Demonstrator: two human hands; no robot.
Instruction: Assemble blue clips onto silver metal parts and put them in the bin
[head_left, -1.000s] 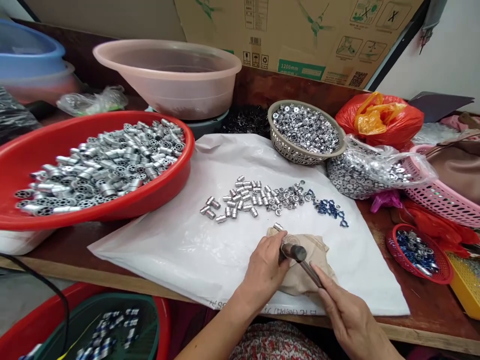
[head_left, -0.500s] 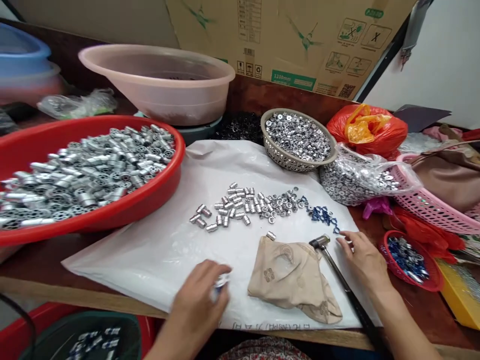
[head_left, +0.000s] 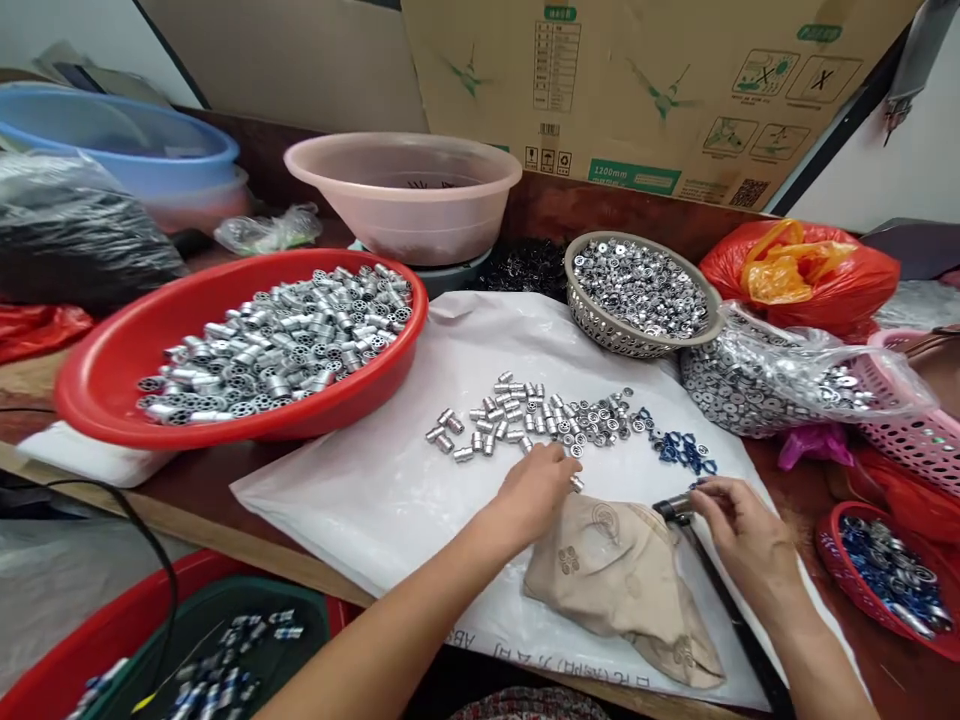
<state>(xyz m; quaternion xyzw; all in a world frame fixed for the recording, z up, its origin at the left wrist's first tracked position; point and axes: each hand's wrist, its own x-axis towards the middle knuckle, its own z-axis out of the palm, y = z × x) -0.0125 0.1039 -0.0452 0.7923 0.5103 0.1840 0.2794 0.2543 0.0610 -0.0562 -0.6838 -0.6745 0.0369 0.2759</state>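
My left hand (head_left: 536,492) reaches over the white plastic sheet (head_left: 375,490) to the row of small silver cylinders (head_left: 495,420), its fingertips curled at a cylinder by the beige cloth pad (head_left: 622,580). My right hand (head_left: 742,535) rests beside the head of a small hammer (head_left: 675,507), fingers pinched near the blue rings (head_left: 684,452). The hammer lies on the sheet with its dark handle running toward me. Small silver washers (head_left: 600,418) lie between the cylinders and the blue rings.
A red basin (head_left: 112,390) of silver cylinders sits at left, a grey basket (head_left: 600,325) of washers at back, a clear bag of washers (head_left: 765,375) at right. A red basket of blue parts (head_left: 840,570) is at far right. A green basket (head_left: 225,640) sits below.
My left hand moved from the sheet's near edge up to the cylinders by the cloth. My right hand shifted to the hammer head. The view swung left.
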